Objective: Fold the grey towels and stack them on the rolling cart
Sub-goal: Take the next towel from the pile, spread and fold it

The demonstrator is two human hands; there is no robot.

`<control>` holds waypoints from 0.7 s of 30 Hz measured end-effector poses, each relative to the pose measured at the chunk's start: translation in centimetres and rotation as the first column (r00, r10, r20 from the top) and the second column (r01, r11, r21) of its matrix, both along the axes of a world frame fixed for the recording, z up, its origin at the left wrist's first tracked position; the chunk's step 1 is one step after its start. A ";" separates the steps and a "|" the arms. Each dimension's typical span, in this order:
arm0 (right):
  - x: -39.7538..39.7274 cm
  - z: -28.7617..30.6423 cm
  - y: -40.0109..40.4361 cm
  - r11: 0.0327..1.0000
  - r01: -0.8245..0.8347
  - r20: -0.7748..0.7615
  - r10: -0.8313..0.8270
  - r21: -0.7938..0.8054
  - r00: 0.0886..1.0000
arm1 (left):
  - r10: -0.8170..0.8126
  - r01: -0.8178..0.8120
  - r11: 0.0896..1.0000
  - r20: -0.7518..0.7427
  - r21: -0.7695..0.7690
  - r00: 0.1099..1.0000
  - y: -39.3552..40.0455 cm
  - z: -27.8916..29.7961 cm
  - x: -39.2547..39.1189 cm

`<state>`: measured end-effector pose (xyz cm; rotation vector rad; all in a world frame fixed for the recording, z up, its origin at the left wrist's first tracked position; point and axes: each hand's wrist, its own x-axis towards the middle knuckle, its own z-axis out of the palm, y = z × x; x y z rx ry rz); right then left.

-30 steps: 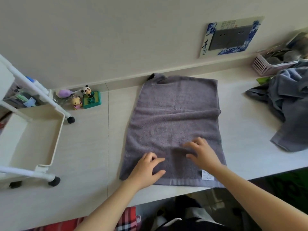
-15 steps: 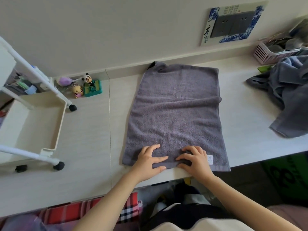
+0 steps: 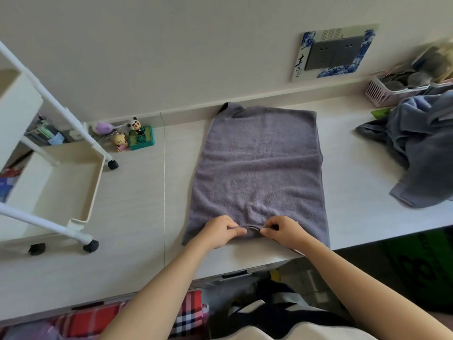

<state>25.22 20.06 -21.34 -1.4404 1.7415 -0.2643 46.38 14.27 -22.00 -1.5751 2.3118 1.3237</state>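
Grey towel [image 3: 259, 173] lies spread flat on the tabletop [image 3: 137, 204], long side running from you toward the wall; far left corner curls up against the wall ledge. A soft crease crosses it about midway.

Your left hand [image 3: 218, 233] and right hand [image 3: 285, 231] sit close together at the near hem, near its middle. Both pinch the towel's edge between thumb and fingers; a small ridge of cloth is raised between them. Rest of the towel is flat on the tabletop.

Rolling cart [image 3: 49, 182] stands at your left, well apart from the towel: white frame, cream tray, black wheels on the tabletop. No towel visible in the tray.

Heap of unfolded grey towels [image 3: 421, 148] lies at far right, apart from the spread one. Pink basket [image 3: 382, 90] behind it by the wall, contents blurred.

Small figurines [image 3: 132, 134], one a panda on a green base, stand by the wall between cart and towel. Blue-and-white framed wall socket [image 3: 333, 52] above the towel's right side.
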 end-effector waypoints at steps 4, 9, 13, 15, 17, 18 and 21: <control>0.5 1.6 0.5 0.986 -0.130 -0.081 0.122 -0.106 0.989 | 0.033 -0.033 0.998 0.002 0.055 0.999 -0.7 2.0 -0.6; -0.9 4.1 -0.1 0.971 -0.222 -0.165 0.205 -0.090 0.965 | -0.053 0.053 0.990 -0.007 0.129 0.999 -1.6 4.4 -1.1; -3.4 6.3 -0.8 0.970 -0.235 -0.167 0.221 -0.064 0.961 | -0.208 0.179 0.964 0.134 0.197 0.969 -2.4 6.5 -0.5; -4.5 7.3 -1.2 0.961 -0.275 -0.158 0.272 -0.003 0.949 | -0.256 0.214 0.952 0.188 0.218 0.948 -3.0 7.5 -0.2; -5.4 8.1 -1.6 0.946 -0.318 -0.137 0.325 0.071 0.936 | -0.307 0.249 0.930 0.203 0.270 0.930 -3.8 8.4 -0.6; -5.6 8.6 -1.9 0.938 -0.332 -0.135 0.344 0.100 0.929 | -0.333 0.266 0.917 0.207 0.296 0.920 -4.1 8.8 -0.9; -6.3 9.3 -3.0 0.915 -0.363 -0.148 0.389 0.177 0.909 | -0.395 0.307 0.887 0.224 0.345 0.891 -5.1 9.7 -2.0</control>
